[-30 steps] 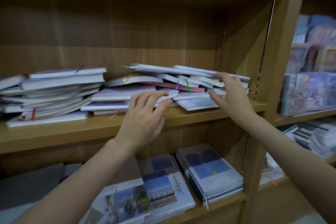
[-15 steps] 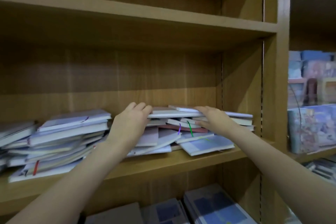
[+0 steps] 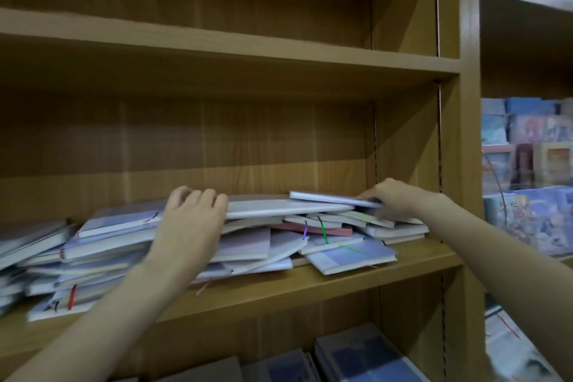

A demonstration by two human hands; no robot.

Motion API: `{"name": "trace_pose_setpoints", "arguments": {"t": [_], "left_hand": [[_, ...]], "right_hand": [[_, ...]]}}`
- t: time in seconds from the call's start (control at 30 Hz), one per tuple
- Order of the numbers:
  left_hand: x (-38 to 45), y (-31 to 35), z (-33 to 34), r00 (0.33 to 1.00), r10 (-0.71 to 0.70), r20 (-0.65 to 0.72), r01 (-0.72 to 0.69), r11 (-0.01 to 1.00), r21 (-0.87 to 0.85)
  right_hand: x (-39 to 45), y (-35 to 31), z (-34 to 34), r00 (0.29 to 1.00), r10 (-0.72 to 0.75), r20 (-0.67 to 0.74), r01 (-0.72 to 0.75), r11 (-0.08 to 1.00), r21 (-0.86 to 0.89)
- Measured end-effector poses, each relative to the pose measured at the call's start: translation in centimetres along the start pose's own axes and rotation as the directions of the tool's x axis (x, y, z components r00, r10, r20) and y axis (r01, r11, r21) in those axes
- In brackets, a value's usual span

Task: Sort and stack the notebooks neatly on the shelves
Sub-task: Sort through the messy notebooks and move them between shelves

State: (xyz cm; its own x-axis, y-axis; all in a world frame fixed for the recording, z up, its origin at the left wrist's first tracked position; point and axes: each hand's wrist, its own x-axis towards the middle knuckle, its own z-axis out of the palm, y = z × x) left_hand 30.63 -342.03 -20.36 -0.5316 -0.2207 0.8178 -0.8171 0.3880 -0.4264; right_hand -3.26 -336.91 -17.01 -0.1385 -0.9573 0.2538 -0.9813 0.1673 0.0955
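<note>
Left hand (image 3: 192, 220) curled over top notebook (image 3: 279, 207) edge; right hand (image 3: 390, 200) pinches thin notebook (image 3: 328, 198) above. Loose pile (image 3: 310, 245) beneath hands easily dragged off shelf (image 3: 310, 285).

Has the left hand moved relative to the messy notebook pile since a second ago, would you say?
Yes. The left hand went from the shelf's front edge up and back onto the pile's top notebook.

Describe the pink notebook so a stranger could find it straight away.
Look at the wooden bookcase's middle shelf, at the messy pile between the two hands. The pink notebook lies flat midway down, under a green ribbon; it alone is reddish among pale blue and white covers.
</note>
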Motion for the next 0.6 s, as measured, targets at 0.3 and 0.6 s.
{"name": "trace_pose_setpoints", "arguments": {"t": [0.3,0.6], "left_hand": [[5.2,2.5,-3.7,0.950,-0.055,0.306,0.035,0.997,0.071],[4.2,-0.6,-14.1,0.942,-0.331,-0.053,0.284,0.873,-0.397]], "right_hand": [[-6.0,0.8,-7.7,0.759,0.072,-0.647,-0.054,0.997,0.047],[-14.1,-0.7,-11.9,0.555,0.199,-0.808,-0.101,0.980,0.172]]}}
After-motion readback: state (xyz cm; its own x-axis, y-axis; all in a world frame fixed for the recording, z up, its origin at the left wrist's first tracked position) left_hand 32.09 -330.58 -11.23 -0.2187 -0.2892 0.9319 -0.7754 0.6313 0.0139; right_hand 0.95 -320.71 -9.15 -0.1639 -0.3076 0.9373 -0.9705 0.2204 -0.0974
